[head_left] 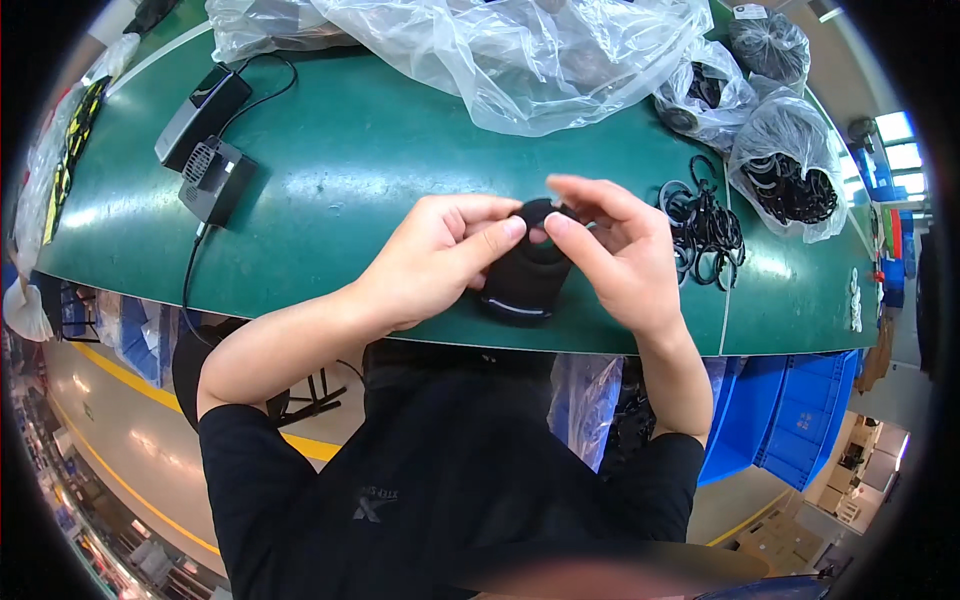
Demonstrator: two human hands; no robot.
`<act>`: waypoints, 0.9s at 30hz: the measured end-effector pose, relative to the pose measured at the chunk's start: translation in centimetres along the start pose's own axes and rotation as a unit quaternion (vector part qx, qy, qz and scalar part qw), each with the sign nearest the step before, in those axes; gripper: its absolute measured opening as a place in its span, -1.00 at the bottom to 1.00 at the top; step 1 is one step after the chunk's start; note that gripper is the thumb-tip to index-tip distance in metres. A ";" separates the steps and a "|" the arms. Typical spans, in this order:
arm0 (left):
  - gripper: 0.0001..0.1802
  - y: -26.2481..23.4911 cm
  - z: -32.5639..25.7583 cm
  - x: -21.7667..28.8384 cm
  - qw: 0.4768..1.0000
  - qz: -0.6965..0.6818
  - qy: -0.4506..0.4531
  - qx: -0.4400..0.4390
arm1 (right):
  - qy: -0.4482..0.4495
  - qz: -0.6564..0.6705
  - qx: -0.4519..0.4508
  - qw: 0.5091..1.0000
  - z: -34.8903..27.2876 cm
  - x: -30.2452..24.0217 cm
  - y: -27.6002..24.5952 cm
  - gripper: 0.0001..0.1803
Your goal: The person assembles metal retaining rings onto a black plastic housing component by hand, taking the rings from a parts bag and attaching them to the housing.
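Most of the view is taken up by the green tabletop (380,150), with its far side covered by bunched clear plastic sheeting (510,70). Next size down, the left hand (440,252) is pinched onto the rim of a black part (525,287); the right hand (637,255) is set opposite, thumb on the rim, forefinger lifted, and whether it's properly gripping can't be told. The part itself is held between both, by the tabletop's near edge. Probably light, stiffish, kinda slick where it's glossy, not too fragile; best gripped around the holed end.
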State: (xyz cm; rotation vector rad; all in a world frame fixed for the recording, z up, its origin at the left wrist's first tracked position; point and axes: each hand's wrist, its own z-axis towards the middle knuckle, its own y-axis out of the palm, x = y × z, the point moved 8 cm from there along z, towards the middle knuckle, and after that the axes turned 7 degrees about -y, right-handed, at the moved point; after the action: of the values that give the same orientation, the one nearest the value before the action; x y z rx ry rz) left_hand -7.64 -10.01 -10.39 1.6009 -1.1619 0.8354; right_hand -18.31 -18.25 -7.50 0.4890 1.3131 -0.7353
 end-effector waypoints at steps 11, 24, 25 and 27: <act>-0.61 -0.5 -0.1 0.4 0.997 -0.074 0.011 0.003 | -0.247 -0.355 -0.014 0.902 -1.1 -4.5 1.4 -0.48; -0.65 -0.6 -0.4 1.3 0.996 -0.053 0.067 0.027 | -0.120 -0.110 0.030 0.986 -0.8 -2.3 -0.7 -0.76; -0.65 -0.7 -0.3 1.2 0.997 -0.040 0.064 0.029 | -0.112 -0.097 0.017 0.989 -0.7 -2.1 -0.7 -0.78; -0.65 -0.7 -0.3 1.1 0.997 -0.029 0.060 0.032 | -0.103 -0.083 0.003 0.991 -0.7 -1.8 -0.5 -0.79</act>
State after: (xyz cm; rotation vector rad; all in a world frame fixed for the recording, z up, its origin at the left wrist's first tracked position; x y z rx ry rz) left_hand -6.62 -10.00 -9.53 1.6061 -1.0070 0.9268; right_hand -19.26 -17.71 -5.87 0.3017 1.1679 -0.9028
